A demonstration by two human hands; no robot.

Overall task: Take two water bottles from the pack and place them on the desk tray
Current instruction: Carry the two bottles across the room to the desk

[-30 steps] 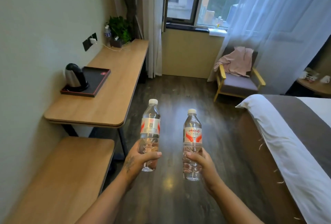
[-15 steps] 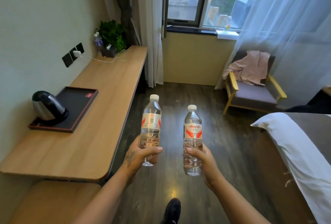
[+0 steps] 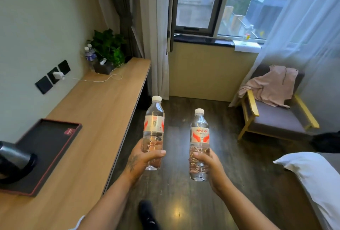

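**Bottles in both hands, tray now close on the left**

Bottles are the whole job here, and both are already out of the pack, one in each fist, upright over the dark floor just right of the desk (image 3: 88,119) edge. The left hand (image 3: 141,158) is wrapped tight around the lower body of the left bottle (image 3: 154,130), thumb across the front; the right hand (image 3: 207,163) is closed the same way on the right bottle (image 3: 199,143), which sits slightly lower. Neither bottle touches the desk or the other bottle.

They look full and sealed with white caps, so each should feel moderately weighty for its size. The thin clear plastic will give under a hard squeeze and could be slick, so the ribbed lower section, where the hands already are, seems the sensible place to hold; it also leaves the base free for setting down.

Farther along the desk to the left, the black tray (image 3: 55,137) with its red rim lies flat, a kettle (image 3: 14,161) occupying its near end and bare surface beyond it. At the desk's far end stand a potted plant (image 3: 108,49) and two other small bottles (image 3: 89,55).

Compared with a moment ago, the tray looms larger and nearer, the view has advanced along the desk, and the grips look unchanged.
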